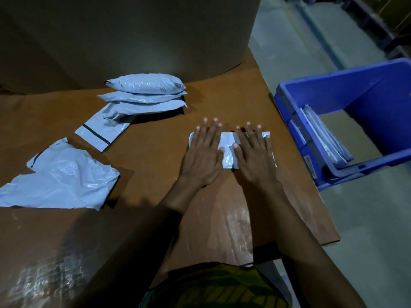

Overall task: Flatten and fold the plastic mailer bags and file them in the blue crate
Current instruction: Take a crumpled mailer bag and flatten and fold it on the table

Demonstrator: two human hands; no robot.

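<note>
Head: brown table [222, 103], blue crate [382, 101], floor [367, 230]

Dim light. Brown cardboard-topped counter [155, 178], glossy tape near edge. Big cardboard panel [133, 36] at far side. Grey concrete floor [300, 52] on right; blurred racks [391, 21] far right.

hidden mostly under the flat left hand [203, 156] and right hand [253, 156]: the folded mailer [228, 152], bare only in a strip between them and at its corners. cut by the right edge: the blue crate [355, 90]. too small to read: the label [310, 166] on its near wall. cut by the left edge: the crumpled bag [60, 178]. blurred beyond telling: the shelving [378, 23] far right.
</note>
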